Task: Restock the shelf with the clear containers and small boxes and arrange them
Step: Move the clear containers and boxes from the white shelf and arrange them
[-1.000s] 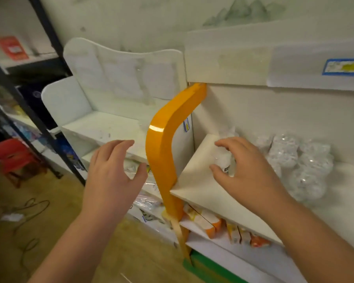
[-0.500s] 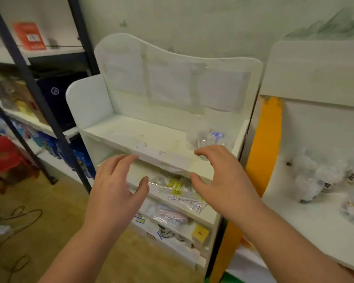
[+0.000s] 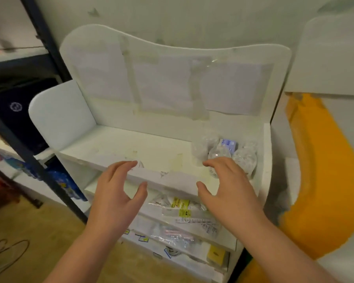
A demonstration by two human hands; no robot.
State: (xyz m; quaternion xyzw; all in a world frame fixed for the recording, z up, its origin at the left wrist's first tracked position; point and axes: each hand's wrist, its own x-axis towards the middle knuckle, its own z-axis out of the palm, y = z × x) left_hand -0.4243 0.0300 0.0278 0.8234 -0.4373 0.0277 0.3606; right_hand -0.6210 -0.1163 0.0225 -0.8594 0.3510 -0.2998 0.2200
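A white shelf unit (image 3: 143,152) fills the middle of the head view. On the right end of its top shelf stand clear containers (image 3: 244,158) and a small blue and white box (image 3: 229,144) behind them. My right hand (image 3: 227,188) hovers in front of those containers, fingers spread and holding nothing. My left hand (image 3: 117,193) hovers at the shelf's front edge (image 3: 172,178), fingers relaxed and empty. The left and middle of the top shelf are bare.
Lower shelves hold clear packets with yellow labels (image 3: 182,207) and a small yellow box (image 3: 216,256). An orange curved panel (image 3: 323,180) of a neighbouring unit stands at the right. A dark metal rack (image 3: 39,164) with goods stands at the left, wooden floor below.
The view swung left from the orange-edged shelf to the white unit. My right hand left the containers there and now hovers empty; both hands moved up to the top shelf's front edge.
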